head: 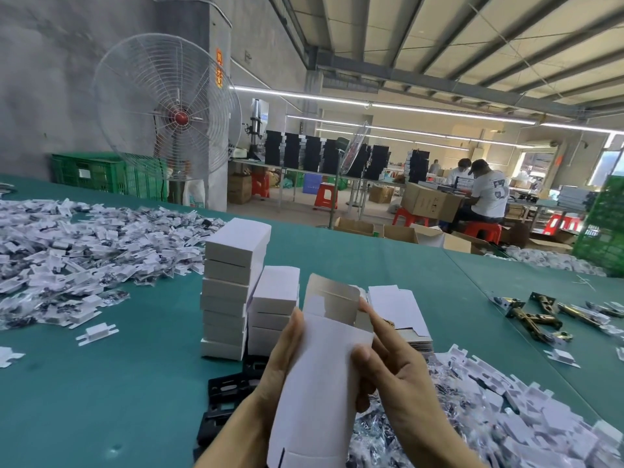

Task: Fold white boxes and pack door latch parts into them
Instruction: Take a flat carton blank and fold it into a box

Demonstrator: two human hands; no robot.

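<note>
White box (320,383) held upright over green table (101,383). Left hand (280,366) grips its left edge. Right hand (388,376) pinches its right edge. Beyond: folded box stacks (233,292); brass latch parts (533,315) to the right.

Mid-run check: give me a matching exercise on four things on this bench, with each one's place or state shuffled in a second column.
1. open box
2. tall box stack
3. brass latches
4. flat box blanks

A. far right on the green table
B. gripped by left hand and right hand, top flap up
C. just beyond the right hand
D. left of the open box, standing on the table

Pairs: 1-B, 2-D, 3-A, 4-C.
</note>
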